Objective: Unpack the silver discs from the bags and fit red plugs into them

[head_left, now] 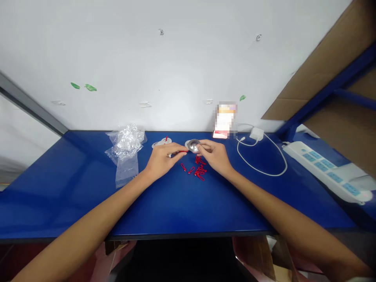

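My left hand [163, 157] rests on the blue table [188, 203] and pinches a small red clip [183, 151] at its fingertips. My right hand [216, 156] holds a round silver metal disc [193, 145] by its edge, and the red clip's tip meets the disc. Several loose red clips [198, 169] lie in a small pile between my two hands. A second silver disc [161, 143] with a red clip on it lies just behind my left hand.
Crumpled clear plastic bags [125, 150] lie left of my hands. A white charger and looped cable [258, 156] sit to the right, with a white power strip [326, 170] further right. A small card [225, 121] leans on the white wall.
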### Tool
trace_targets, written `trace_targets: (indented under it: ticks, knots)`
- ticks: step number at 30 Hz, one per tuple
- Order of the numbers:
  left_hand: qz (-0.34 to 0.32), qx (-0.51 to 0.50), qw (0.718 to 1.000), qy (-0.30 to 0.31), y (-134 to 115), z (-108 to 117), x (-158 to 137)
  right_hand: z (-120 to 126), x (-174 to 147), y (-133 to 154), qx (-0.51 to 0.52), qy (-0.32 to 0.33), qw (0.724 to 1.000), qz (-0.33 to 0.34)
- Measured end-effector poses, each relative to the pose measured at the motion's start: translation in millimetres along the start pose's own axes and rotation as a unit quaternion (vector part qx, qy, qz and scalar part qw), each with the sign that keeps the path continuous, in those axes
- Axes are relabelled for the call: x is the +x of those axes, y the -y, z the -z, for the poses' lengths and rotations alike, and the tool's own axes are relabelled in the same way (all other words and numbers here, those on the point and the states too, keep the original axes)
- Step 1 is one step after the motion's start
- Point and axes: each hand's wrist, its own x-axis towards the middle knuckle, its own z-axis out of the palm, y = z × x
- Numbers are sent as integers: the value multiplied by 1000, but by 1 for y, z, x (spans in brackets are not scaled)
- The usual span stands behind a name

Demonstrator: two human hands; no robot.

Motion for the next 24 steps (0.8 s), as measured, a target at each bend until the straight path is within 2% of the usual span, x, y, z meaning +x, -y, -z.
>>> trace_targets:
  ticks: [5, 10, 15, 20, 24]
  knots:
    - [7, 10, 1000, -7, -1, -2, -1, -4, -4, -1, -1, 20, 1000, -4]
    - [-22, -6, 1000, 2, -10, -5, 1, -12, -6, 6, -29, 22, 998, 51]
    - [9, -2, 1000, -13, -14, -5, 1, -18, -5, 18, -53, 12, 996, 77]
    - [53, -51, 997, -19, -11, -3, 2, -18, -6, 14, -42, 21, 996, 72]
    - [34, -6, 999, -13, -9, -1, 3, -19, -6, 11, -21, 35, 998, 55]
